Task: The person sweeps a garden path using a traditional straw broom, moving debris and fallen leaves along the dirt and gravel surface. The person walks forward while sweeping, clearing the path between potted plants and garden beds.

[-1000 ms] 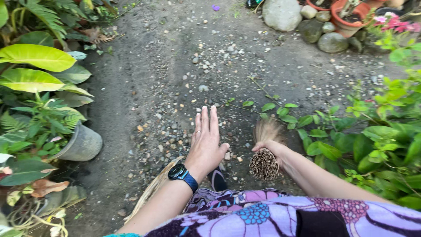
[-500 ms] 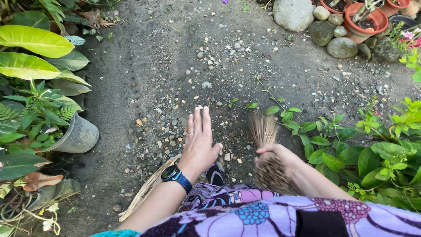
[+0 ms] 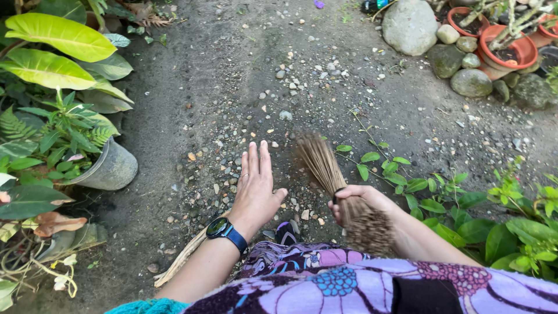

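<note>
1. The right hand (image 3: 357, 200) is closed around a stick broom (image 3: 331, 177), gripping it near the butt end.
2. The broom's bristle tips rest on the gravel path (image 3: 290, 87), beside a creeping vine (image 3: 378, 160).
3. The left hand (image 3: 256, 189) is open and flat, fingers together, above the pebbles, holding nothing.
4. A watch (image 3: 224, 229) sits on the left wrist.

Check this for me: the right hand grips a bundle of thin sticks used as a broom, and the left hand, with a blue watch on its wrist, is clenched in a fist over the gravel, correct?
Not quite. In the head view the left hand is open and flat, fingers stretched out over the gravel, not clenched. The rest holds: the right hand grips the stick broom, and a blue watch sits on the left wrist.
</note>
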